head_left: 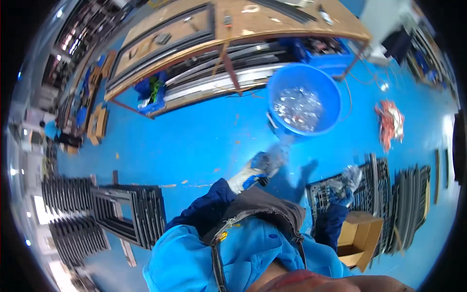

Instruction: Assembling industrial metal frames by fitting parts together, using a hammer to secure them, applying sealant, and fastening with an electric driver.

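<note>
My left hand (249, 176), in a white and blue work glove, is closed on a crumpled clear plastic bag (278, 155) in front of my body. Something dark shows at its fingers, too blurred to name. Off to the right, my right hand (342, 198), also gloved, is closed around another bunch of clear plastic (351, 179), beside a black slotted rack. Just ahead of the left hand stands a large round blue bin (332, 109), holding a heap of crumpled clear plastic (298, 108).
A wooden workbench (272, 27) spans the far side, with dark frames on top and long profiles beneath. Stacked dark frames (127, 214) stand at left. An open cardboard box (361, 238) is near my right arm. A red and white bundle (389, 125) lies on the blue floor.
</note>
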Motion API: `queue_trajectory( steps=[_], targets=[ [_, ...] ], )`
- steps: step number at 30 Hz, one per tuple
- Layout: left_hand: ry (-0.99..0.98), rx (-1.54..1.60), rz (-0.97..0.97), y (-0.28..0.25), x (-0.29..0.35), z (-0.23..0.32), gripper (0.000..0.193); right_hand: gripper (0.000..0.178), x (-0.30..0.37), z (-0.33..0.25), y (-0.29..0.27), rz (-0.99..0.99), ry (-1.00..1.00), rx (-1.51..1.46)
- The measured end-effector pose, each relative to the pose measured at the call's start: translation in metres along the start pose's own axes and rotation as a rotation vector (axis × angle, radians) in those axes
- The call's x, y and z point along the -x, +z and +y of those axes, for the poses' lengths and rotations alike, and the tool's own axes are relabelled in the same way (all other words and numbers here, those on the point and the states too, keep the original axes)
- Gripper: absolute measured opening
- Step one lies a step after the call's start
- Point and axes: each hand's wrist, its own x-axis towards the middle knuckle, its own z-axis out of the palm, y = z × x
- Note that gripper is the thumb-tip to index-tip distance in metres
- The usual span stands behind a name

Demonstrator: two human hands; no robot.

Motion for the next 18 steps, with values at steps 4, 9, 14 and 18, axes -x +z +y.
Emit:
queue_trajectory(
  steps=[4, 9, 14, 18],
  targets=[
    [-0.051, -0.236, 0.35, -0.094, 0.053, -0.021, 0.044, 0.078, -0.052, 0.114, 0.201, -0.369, 0.174, 0.072],
    [-0.329, -0.232, 0.932, -0.2, 0.052, -0.017, 0.03, 0.059, -0.139, 0.24, 0.273, -0.667, 0.567, -0.389],
    [-0.199, 1.004, 1.213, -0.294, 0.018, -0.049, 0.021, 0.058, -0.245, 0.313, 0.339, -0.603, 0.825, -0.043],
    [-0.344, 0.175, 0.76, -0.377, -0.065, -0.066, 0.035, 0.038, -0.383, 0.34, 0.417, -0.641, 0.645, -0.016]
  ],
)
